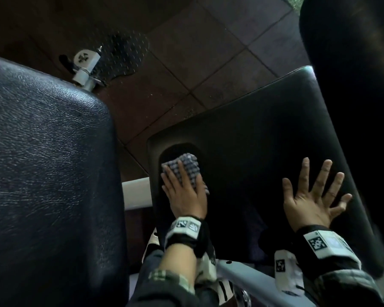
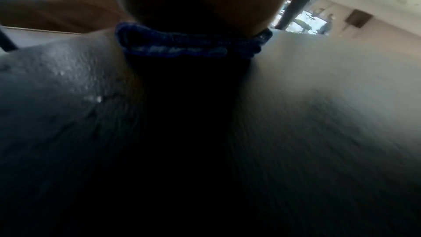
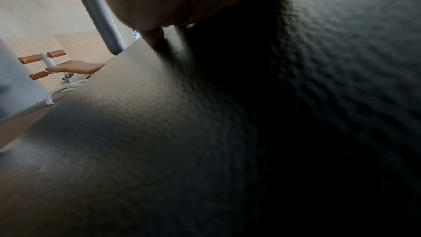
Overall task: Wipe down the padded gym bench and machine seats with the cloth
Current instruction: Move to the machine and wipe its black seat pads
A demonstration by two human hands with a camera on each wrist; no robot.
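A black padded machine seat (image 1: 253, 134) fills the middle and right of the head view. A blue-and-white checked cloth (image 1: 187, 168) lies on its near left part, by an oval recess. My left hand (image 1: 184, 191) presses flat on the cloth with straight fingers. In the left wrist view the cloth (image 2: 193, 46) shows as a blue fold under my palm, on the pad (image 2: 318, 97). My right hand (image 1: 313, 193) rests flat on the seat with fingers spread wide, holding nothing. The right wrist view shows only my palm's underside and the grained pad (image 3: 159, 133).
A large black padded backrest (image 1: 42, 162) stands close on the left. Another dark pad (image 1: 353, 85) rises at the right. A white frame tube (image 1: 138, 191) and adjustment knob (image 1: 84, 65) sit over the brown tiled floor (image 1: 197, 52). A brown-padded bench (image 3: 73, 68) stands farther off.
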